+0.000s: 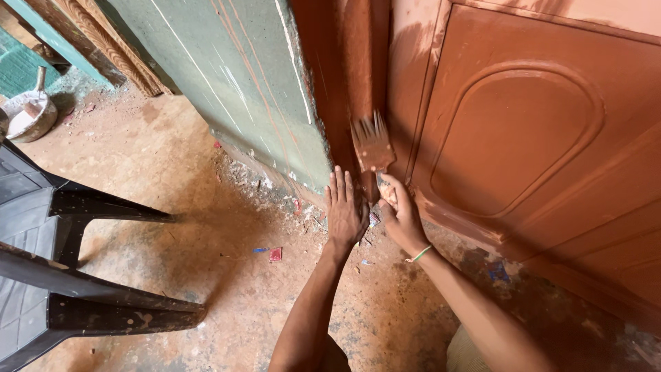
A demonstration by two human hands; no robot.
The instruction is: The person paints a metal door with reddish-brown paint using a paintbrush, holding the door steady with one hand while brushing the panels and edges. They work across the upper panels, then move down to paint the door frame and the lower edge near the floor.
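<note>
My right hand [401, 217] grips the handle of a paintbrush [372, 146] whose splayed bristles, loaded with reddish-brown paint, point up at the edge of a reddish-brown panelled door [530, 138]. A thin band circles that wrist. My left hand [345, 210] lies flat with fingers together, pressed low against the door's edge, right beside the brush handle. The door's edge meets a green wall [234, 76] with chipped paint along its base.
A dark plastic chair [62, 269] lies on its side at the left on the dusty earthen floor [227, 275]. A small white bowl [31, 114] with a tool in it sits at the far left. Bits of litter lie near the wall's base.
</note>
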